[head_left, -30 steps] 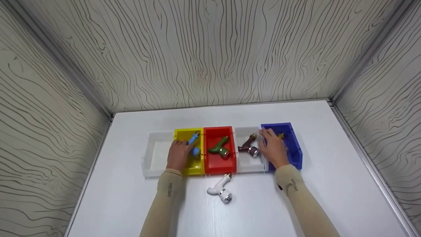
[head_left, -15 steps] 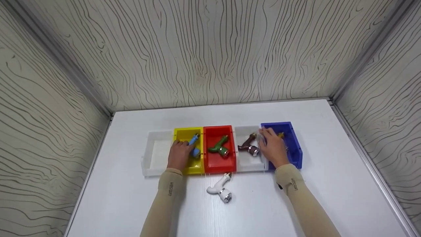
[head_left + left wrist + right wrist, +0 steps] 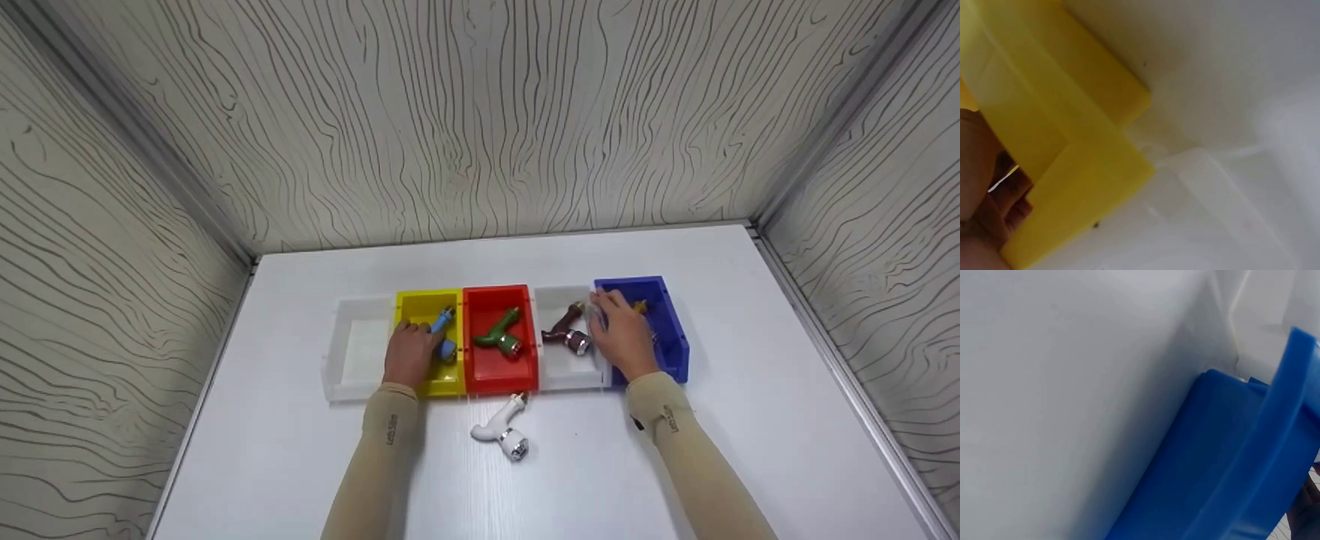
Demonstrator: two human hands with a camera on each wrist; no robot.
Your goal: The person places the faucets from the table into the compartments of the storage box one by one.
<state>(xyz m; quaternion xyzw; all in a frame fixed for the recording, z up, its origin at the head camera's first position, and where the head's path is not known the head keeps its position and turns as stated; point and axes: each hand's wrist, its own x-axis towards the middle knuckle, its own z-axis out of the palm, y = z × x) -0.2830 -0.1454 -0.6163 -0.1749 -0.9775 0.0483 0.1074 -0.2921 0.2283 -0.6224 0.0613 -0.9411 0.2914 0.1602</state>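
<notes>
In the head view my left hand (image 3: 410, 352) is over the yellow bin (image 3: 427, 300), its thumb on the light-blue tap (image 3: 442, 322) and its fingers curled over the tap's left side. The tap's spout is hidden under the hand. My right hand (image 3: 624, 336) lies across the left wall of the blue bin (image 3: 679, 337), fingertips at the wall's far corner. A tap with a yellow end (image 3: 640, 307) shows partly beside it; I cannot tell whether this hand grips anything. The left wrist view shows the yellow bin's edge (image 3: 1089, 163) with fingers behind.
Between the hands stand a red bin (image 3: 501, 381) holding a green tap (image 3: 501, 335) and a clear bin (image 3: 574, 379) holding a maroon tap (image 3: 568, 330). A white bin (image 3: 364, 352) stands at the left. A white tap (image 3: 502, 427) lies in front on the white table (image 3: 262, 450).
The light-blue tap has shifted slightly toward me within the yellow bin, and my left hand has moved a little with it. The right hand stays in place.
</notes>
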